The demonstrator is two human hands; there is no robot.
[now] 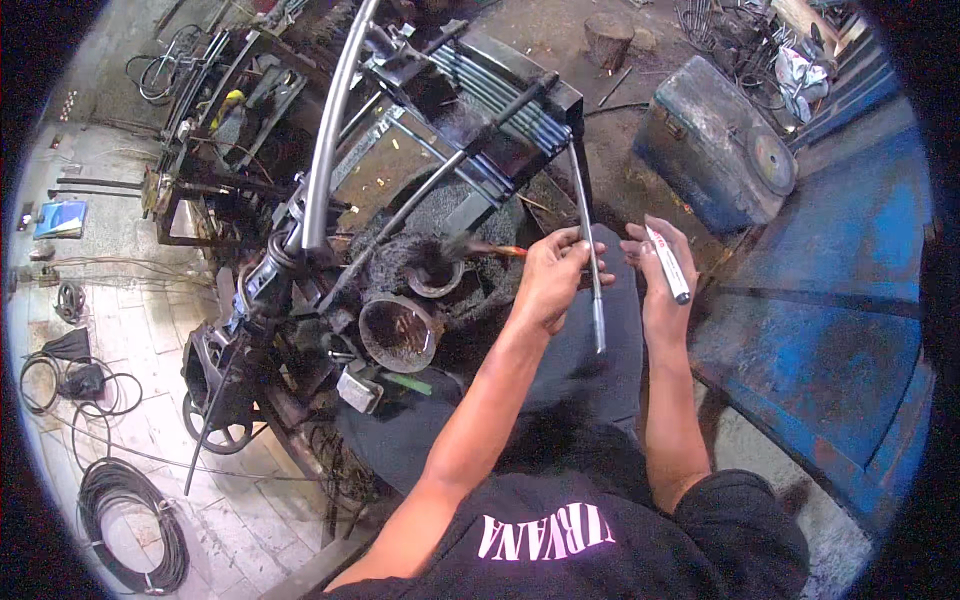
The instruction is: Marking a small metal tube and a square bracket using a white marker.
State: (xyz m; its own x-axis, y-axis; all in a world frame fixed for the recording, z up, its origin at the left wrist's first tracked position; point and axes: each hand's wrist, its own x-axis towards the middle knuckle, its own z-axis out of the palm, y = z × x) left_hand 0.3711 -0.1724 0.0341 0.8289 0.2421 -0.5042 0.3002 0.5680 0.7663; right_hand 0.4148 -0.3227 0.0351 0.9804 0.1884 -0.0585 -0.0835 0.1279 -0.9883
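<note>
The left hand [552, 272] is gripping a rod [598, 315] right of centre; the right hand [652, 270] is holding a marker [668, 266] apart from it. Whether the rod is bearing marks (too small) I can't tell; other rods [500, 95] are lying upper centre.

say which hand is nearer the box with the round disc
Right. In the picture, the right hand is below and left of the box; the left hand is farther left.
</note>
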